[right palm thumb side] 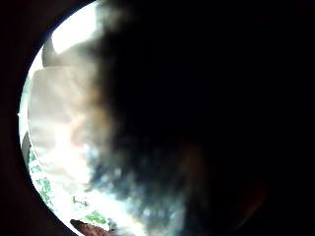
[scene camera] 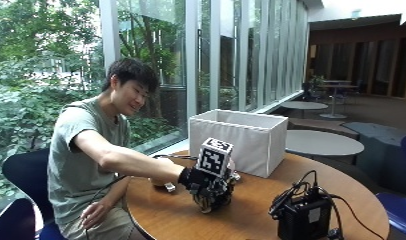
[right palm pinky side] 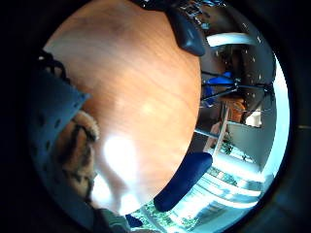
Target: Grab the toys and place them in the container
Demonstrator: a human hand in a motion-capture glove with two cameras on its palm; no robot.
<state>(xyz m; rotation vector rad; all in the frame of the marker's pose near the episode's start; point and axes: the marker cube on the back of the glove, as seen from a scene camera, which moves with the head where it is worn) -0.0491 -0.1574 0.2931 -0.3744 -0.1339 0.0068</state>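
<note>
The toy [scene camera: 213, 201] is wrapped in our right hand [scene camera: 206, 187] near the white container [scene camera: 239, 140], so next we lift it in.

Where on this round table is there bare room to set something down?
Bare wood lies on the table between the gloved right hand and the black device, and along the near edge below the hand. It is crowded where the hand's grip holds a toy before the white container.

Bare tabletop [scene camera: 243, 210] lies between the gloved hand [scene camera: 206, 187] and the white container [scene camera: 239, 137], whose top is open. A black box [scene camera: 303, 217] with cables stands near the tabletop's edge, apart from both.
</note>
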